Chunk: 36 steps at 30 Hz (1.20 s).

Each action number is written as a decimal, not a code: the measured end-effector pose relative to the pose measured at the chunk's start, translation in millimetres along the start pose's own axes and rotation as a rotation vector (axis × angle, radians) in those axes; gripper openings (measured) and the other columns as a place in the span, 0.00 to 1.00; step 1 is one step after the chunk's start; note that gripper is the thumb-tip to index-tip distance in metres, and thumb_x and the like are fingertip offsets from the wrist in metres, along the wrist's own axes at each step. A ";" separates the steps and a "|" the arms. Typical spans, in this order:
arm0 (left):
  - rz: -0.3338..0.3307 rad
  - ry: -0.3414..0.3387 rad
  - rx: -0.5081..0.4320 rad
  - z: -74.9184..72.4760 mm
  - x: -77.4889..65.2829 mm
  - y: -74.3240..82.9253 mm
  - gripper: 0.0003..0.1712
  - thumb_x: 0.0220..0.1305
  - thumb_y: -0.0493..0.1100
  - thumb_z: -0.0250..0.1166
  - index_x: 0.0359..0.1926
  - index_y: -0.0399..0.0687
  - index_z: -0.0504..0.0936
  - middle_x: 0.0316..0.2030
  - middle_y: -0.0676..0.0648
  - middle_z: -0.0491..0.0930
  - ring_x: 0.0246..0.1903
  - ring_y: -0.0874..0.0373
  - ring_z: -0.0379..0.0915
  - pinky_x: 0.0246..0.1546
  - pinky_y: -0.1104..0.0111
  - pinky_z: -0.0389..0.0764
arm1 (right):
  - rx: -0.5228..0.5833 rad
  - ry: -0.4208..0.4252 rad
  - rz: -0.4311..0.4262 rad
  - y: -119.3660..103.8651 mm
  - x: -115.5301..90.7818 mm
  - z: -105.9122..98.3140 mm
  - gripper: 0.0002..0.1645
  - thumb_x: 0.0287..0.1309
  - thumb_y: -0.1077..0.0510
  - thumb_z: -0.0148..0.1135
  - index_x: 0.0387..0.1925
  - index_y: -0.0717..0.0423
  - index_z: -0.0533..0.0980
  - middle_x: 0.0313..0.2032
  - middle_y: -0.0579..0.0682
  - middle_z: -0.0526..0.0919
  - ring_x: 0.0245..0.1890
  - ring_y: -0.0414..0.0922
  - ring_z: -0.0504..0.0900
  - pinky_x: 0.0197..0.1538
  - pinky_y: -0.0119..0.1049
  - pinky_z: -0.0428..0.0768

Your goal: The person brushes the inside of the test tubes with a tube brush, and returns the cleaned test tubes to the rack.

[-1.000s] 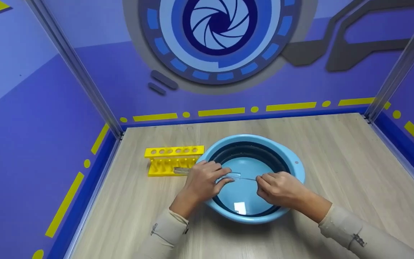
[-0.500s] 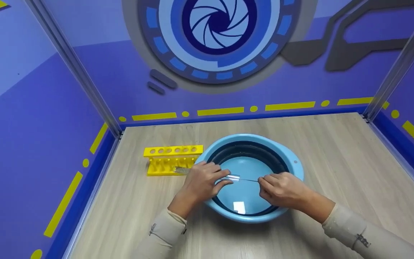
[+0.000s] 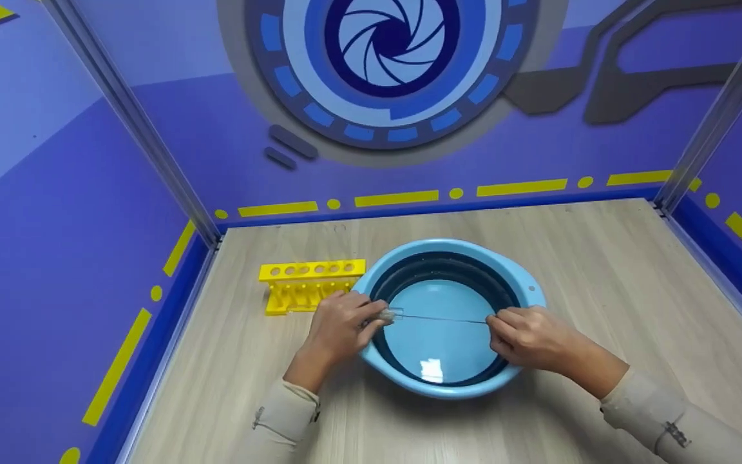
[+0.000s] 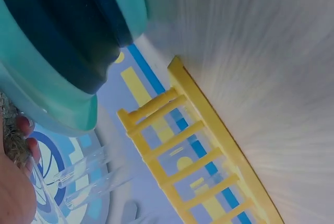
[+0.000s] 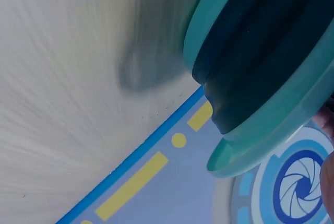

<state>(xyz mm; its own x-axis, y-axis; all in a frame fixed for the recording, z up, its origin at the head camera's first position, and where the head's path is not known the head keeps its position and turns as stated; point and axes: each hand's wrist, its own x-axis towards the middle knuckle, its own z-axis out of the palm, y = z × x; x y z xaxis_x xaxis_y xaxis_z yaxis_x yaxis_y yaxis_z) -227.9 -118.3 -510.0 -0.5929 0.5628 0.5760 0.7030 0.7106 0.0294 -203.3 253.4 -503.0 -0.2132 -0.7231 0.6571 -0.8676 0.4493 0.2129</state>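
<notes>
My left hand (image 3: pixel 339 325) grips a clear test tube (image 3: pixel 399 314) level over the left side of a light blue basin (image 3: pixel 435 390). Inside the tube, bristles of a test tube brush (image 4: pixel 14 138) show close to the mouth, by the thumb and fingertips. The brush's thin wire stem (image 3: pixel 445 318) runs out of the mouth across the basin. At its far end my right hand (image 3: pixel 529 338) pinches it, above the basin's right side. Its fingertips hide the end of the stem. In the right wrist view only a bit of this hand shows at the edge.
A yellow test tube rack (image 3: pixel 313 269) stands left of the basin, touching or nearly touching its rim in the head view. Clear tubes (image 4: pixel 86 166) stick out near the rack in the left wrist view. Printed panels (image 3: pixel 397 174) enclose the wooden table (image 3: pixel 590 258).
My right hand has moved right, drawing out more stem. The bristles have shifted from the tube's far end to near its mouth. My left hand has moved slightly left.
</notes>
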 end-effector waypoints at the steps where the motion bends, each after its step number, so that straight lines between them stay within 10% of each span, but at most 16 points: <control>1: -0.004 0.000 -0.004 -0.1 1.2 -0.3 0.14 0.70 0.59 0.72 0.52 0.64 0.92 0.33 0.56 0.87 0.32 0.60 0.79 0.38 0.69 0.79 | 0.002 0.002 0.003 0.7 0.4 -1.3 0.21 0.75 0.57 0.45 0.35 0.60 0.83 0.20 0.46 0.78 0.18 0.36 0.77 0.24 0.24 0.80; 10: -0.004 0.012 0.009 -3.2 5.8 -4.2 0.14 0.69 0.59 0.74 0.51 0.65 0.92 0.31 0.56 0.85 0.32 0.60 0.77 0.39 0.68 0.80 | 0.216 -0.024 0.168 -0.5 -0.1 -16.0 0.06 0.61 0.65 0.64 0.37 0.55 0.84 0.24 0.42 0.79 0.22 0.30 0.75 0.27 0.17 0.76; 17: -0.001 0.017 0.005 -4.9 2.6 -5.3 0.12 0.70 0.58 0.73 0.50 0.66 0.92 0.30 0.56 0.84 0.31 0.60 0.76 0.38 0.68 0.79 | 0.531 -0.132 0.402 -1.3 -4.0 -26.4 0.14 0.57 0.73 0.69 0.39 0.52 0.86 0.29 0.42 0.85 0.27 0.28 0.77 0.31 0.18 0.76; 36: 0.004 0.040 0.004 -8.0 -7.7 -15.3 0.14 0.66 0.58 0.76 0.50 0.66 0.92 0.28 0.55 0.82 0.31 0.60 0.74 0.36 0.69 0.77 | 0.621 -0.336 0.559 -1.4 -3.5 -46.1 0.10 0.68 0.68 0.65 0.43 0.54 0.89 0.33 0.49 0.91 0.29 0.26 0.80 0.33 0.25 0.84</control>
<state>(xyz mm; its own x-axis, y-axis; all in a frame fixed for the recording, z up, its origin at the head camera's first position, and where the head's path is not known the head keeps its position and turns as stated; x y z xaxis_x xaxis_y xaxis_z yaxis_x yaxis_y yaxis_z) -231.0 -136.9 -508.3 -0.5738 0.5483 0.6084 0.7039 0.7099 0.0240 -180.6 279.5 -472.2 -0.7126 -0.6428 0.2811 -0.6636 0.4876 -0.5673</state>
